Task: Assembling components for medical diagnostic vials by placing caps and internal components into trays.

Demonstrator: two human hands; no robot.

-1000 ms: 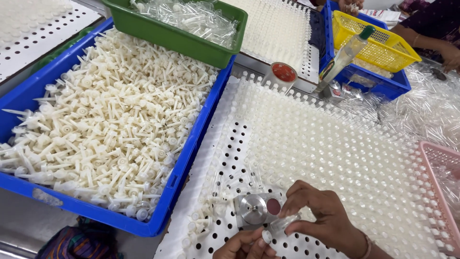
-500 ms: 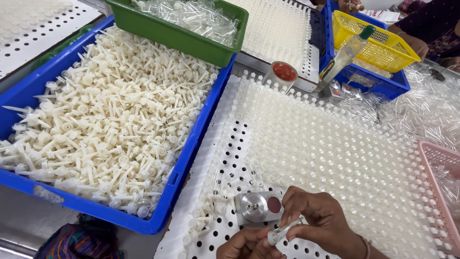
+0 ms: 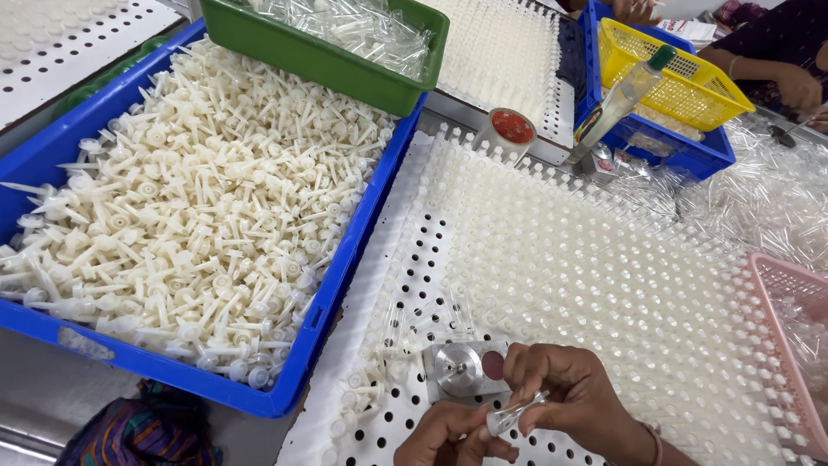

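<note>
Both hands meet at the bottom middle of the head view. My left hand and my right hand pinch the two ends of one small clear plastic tube. They hover just in front of a small square metal fixture with a round centre and a dark red spot. The fixture rests on a white perforated tray whose holes are mostly filled with upright clear tubes. A few loose tubes lie near the fixture.
A blue bin heaped with white plastic plungers lies to the left. Behind are a green bin of clear tubes, a small red-topped pot, a yellow basket, a bottle. A pink basket stands right. Another person's hand works far right.
My two hands have closed in on each other, and the clear tube is now held between both of them, slightly lower in the view than before.
</note>
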